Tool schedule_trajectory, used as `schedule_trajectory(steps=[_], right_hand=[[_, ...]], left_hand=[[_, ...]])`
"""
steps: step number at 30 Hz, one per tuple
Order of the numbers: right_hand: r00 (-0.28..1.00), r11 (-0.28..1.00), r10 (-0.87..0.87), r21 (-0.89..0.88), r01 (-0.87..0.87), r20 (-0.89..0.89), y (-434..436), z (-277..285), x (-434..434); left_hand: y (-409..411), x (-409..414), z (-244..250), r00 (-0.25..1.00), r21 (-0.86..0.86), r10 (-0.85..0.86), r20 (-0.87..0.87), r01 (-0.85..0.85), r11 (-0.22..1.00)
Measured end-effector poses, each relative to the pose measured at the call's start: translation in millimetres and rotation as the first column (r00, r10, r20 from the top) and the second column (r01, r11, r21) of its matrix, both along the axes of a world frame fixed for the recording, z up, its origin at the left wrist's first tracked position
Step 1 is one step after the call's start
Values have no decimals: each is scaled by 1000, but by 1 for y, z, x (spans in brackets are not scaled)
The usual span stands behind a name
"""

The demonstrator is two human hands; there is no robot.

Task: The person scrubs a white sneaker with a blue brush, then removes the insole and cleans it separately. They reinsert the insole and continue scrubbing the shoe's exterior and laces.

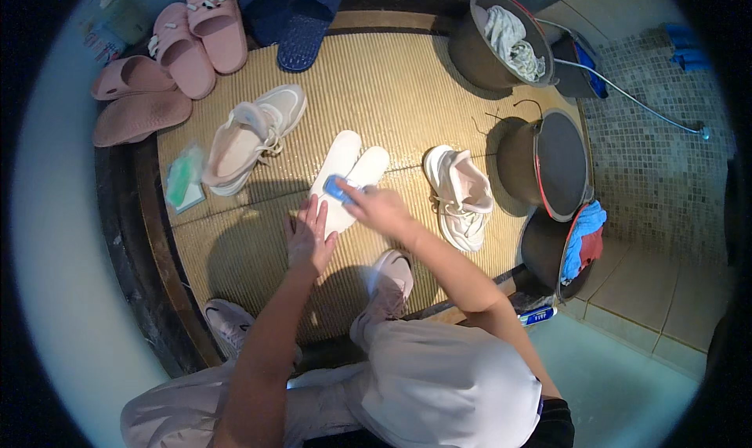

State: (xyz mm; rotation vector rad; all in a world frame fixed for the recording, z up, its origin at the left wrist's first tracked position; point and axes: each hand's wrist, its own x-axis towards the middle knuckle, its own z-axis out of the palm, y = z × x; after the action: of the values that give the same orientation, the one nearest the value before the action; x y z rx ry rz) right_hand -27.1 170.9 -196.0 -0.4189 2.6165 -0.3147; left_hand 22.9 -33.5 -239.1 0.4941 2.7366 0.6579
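Two white insoles (343, 149) lie side by side on the ribbed mat before me. My right hand (379, 210), slightly blurred, grips a blue brush (336, 188) against them; its bristles are hidden. Spread fingers of my left hand (311, 236) rest on the lower left edge of the insoles, holding nothing. To the left lies a pale sneaker (235, 148) with its laces loose. Another pale sneaker (464, 198) sits to the right of my right hand, its toe towards me.
Pink slippers (185, 60) and navy slippers (302, 37) line the far left. Along the right stand dark buckets (517, 166), two holding cloths. A green soap bar (179, 181) in plastic lies at left. A blue tube (537, 316) is near my right elbow. A shower hose (634, 101) crosses the tiles.
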Motion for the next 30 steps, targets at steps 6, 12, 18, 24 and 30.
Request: schedule_trajectory(steps=[6, 12, 18, 24, 30], right_hand=[[829, 886, -378, -421, 195, -411, 0, 18, 43], [169, 448, -879, -648, 616, -446, 75, 43, 120], [246, 218, -969, -487, 846, -7, 166, -39, 192], [-144, -464, -853, -604, 648, 501, 136, -38, 163], [-91, -815, -510, -446, 371, 856, 128, -11, 152]], left_hand=[[3, 4, -5, 993, 19, 24, -113, -22, 1000], [7, 5, -9, 987, 49, 48, -152, -41, 998], [22, -1, 10, 929, 229, 113, -351, -31, 973], [24, -3, 13, 923, 340, 111, -368, 23, 940], [38, -13, 40, 920, 506, 177, -350, 26, 862]])
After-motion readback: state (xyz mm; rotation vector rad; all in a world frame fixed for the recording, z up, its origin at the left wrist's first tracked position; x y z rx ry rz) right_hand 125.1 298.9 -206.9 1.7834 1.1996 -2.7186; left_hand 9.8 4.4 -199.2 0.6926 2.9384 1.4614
